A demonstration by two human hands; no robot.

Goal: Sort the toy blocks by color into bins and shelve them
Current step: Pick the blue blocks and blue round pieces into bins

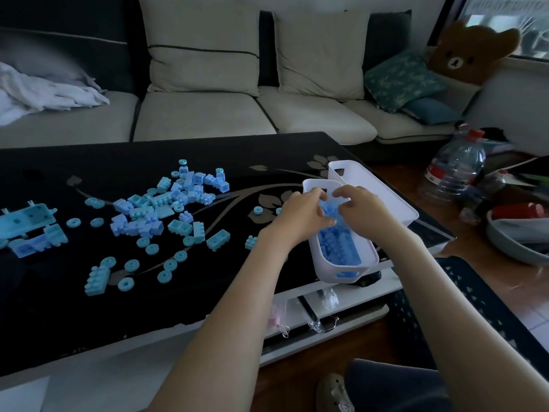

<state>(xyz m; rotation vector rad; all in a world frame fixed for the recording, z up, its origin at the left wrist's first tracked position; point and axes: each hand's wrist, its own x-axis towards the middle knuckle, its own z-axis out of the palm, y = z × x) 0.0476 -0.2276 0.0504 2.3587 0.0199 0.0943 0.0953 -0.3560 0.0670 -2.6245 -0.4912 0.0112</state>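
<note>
Far left on the black table [89, 316]: flat blue plate [26, 218], then a loose pile of blue blocks [166, 203], with blue rings [130, 266] scattered around it and toward the near edge. Right of centre: left hand [300, 212] and right hand [359, 209] side by side over the far end of a white bin [344, 263], fingers of both curled down, pinching a clump of blocks [328, 211] between them, more blue blocks lying in the bin below. Just behind: second white bin [383, 191] at the table's right corner, clear bottle [457, 168] on the floor further right.
</note>
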